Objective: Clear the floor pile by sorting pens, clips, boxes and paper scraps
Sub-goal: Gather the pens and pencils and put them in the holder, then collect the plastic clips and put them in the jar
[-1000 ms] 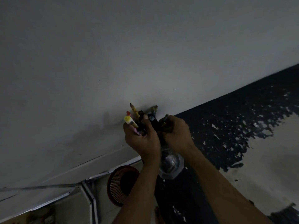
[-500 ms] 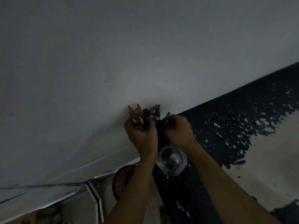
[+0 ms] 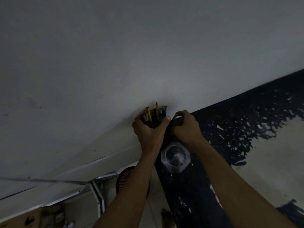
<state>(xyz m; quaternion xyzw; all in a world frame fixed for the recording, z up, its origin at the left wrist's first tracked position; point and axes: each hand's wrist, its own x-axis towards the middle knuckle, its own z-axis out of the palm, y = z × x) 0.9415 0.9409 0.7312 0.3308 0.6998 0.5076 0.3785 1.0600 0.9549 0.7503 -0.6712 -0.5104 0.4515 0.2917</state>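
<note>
The left hand [image 3: 150,132] grips a bunch of pens [image 3: 154,113] — the right hand [image 3: 185,125], at its 3 o'clock, pinches one dark pen [image 3: 174,118]; a clear jar [image 3: 175,157] sits below.

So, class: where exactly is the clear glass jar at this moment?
In the head view, the clear glass jar sits just right of centre, below both hands, between the forearms, with the red basket to its left.

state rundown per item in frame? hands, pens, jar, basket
left hand: grip curled round the pen bundle, held up.
pen bundle: bunched upright, tips sticking out above the fist.
right hand: fingers pinching a dark pen beside the bundle.
dark pen: pinched, tilted toward the bundle.
clear jar: upright, open top, below the hands; contents unclear.
red basket: partly hidden behind the left forearm.
</note>
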